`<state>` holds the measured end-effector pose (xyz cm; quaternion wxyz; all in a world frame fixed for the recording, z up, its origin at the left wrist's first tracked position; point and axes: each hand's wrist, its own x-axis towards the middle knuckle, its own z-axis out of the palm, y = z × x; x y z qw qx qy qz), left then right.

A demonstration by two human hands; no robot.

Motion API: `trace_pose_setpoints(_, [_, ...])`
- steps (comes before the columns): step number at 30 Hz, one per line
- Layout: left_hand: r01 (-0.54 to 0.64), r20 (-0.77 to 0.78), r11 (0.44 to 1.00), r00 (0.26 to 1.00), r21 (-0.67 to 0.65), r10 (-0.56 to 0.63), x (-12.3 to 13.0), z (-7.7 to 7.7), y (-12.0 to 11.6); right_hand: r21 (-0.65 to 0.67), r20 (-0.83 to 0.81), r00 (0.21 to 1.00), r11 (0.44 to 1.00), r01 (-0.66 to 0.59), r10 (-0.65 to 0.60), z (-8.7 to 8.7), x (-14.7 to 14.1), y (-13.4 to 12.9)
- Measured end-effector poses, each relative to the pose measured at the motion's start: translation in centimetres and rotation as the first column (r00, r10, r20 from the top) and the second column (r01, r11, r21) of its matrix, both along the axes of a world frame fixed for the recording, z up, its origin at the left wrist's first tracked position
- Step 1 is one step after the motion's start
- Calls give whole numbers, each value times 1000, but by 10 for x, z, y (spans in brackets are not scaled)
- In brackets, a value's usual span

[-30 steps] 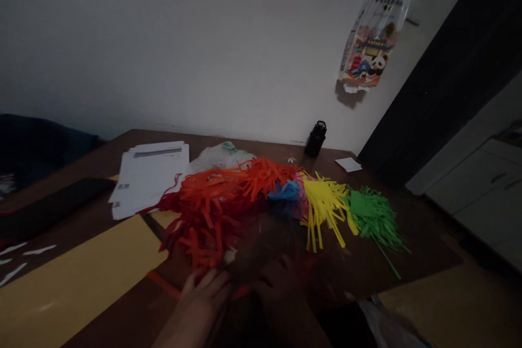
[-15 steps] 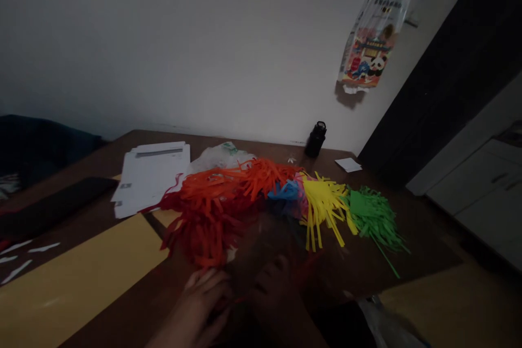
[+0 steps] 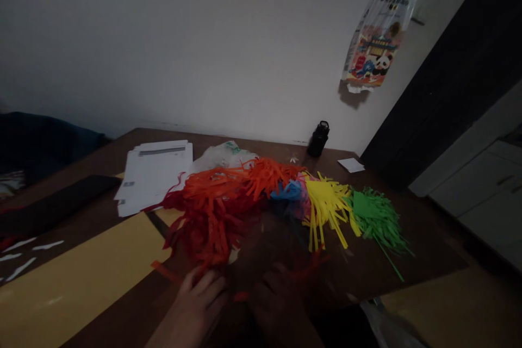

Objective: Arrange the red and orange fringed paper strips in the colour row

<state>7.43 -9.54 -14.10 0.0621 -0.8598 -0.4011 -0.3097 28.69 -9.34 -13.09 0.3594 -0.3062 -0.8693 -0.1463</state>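
At the table's front edge, my left hand (image 3: 204,296) is closed with its fingers curled round orange-red strips (image 3: 165,271) that stick out to its left. Beside it, in deep shadow, my right hand (image 3: 275,293) is also closed, and orange-red strips (image 3: 310,263) fan out past its right side. A short orange piece (image 3: 241,296) shows between the two hands. Just beyond them lies a pile of dark red strips (image 3: 204,228), with orange strips (image 3: 269,174) behind. Blue strips (image 3: 287,191), yellow strips (image 3: 324,198) and green strips (image 3: 377,215) continue to the right.
A yellow sheet (image 3: 98,269), a dark long object (image 3: 61,204) and white papers (image 3: 157,174) lie on the left. At the back are a clear plastic bag (image 3: 222,156), a black bottle (image 3: 318,138) and a white card (image 3: 351,165). A printed bag (image 3: 375,49) hangs on the wall.
Orange-red strips now stick out left of my left hand, and those right of my right hand show more clearly. The whole view has shifted slightly.
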Motion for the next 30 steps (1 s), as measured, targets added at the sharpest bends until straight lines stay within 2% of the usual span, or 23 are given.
trace_pose_setpoints(4, [-35, -14, 997, 999, -62, 35, -4, -2, -5, -64, 35, 999, 998, 2, 0, -5, 7, 0])
trace_pose_setpoints(6, [-41, -2, 993, 999, -109, 41, -3, 4, -10, -117, 49, 999, 993, 22, -16, -10, 9, 0])
trace_pose_setpoints(8, [-70, -8, 974, 998, -216, 70, 1, 13, -16, -193, 76, 994, 977, 90, -77, -16, 8, 1])
trace_pose_setpoints(11, [-193, -87, 912, 981, -362, 173, 8, 26, -20, -295, 186, 952, 911, 288, -242, -19, 1, -1])
trace_pose_setpoints(14, [-302, -186, 892, 950, -337, 251, 14, 27, -18, -338, 295, 875, 815, 470, -383, -12, -8, -4])
trace_pose_setpoints(16, [-322, -218, 902, 939, -287, 265, 14, 20, -13, -348, 289, 851, 780, 520, -439, -6, -12, -5])
trace_pose_setpoints(17, [-311, -222, 912, 941, -269, 255, 14, 16, -10, -350, 257, 862, 789, 505, -438, -4, -13, -5])
trace_pose_setpoints(18, [-287, -221, 923, 947, -256, 233, 13, 11, -8, -344, 212, 892, 824, 450, -399, -4, -13, -3])
trace_pose_setpoints(21, [-211, -217, 951, 963, -225, 162, 13, -5, -5, -283, 105, 983, 943, 172, -148, -9, -9, 1])
trace_pose_setpoints(23, [-194, -204, 961, 967, -199, 153, 17, -14, -5, -254, 122, 992, 965, 68, -37, -13, -5, 3])
trace_pose_setpoints(25, [-191, -188, 966, 969, -174, 158, 20, -22, -2, -247, 173, 985, 967, 62, -19, -9, -1, 3])
trace_pose_setpoints(27, [-171, -180, 972, 974, -161, 141, 22, -25, 6, -220, 203, 979, 973, 73, -27, 1, 1, 2])
trace_pose_setpoints(30, [-132, -185, 977, 978, -171, 99, 17, -20, 20, -139, 199, 979, 988, 66, -38, 24, 0, -2])
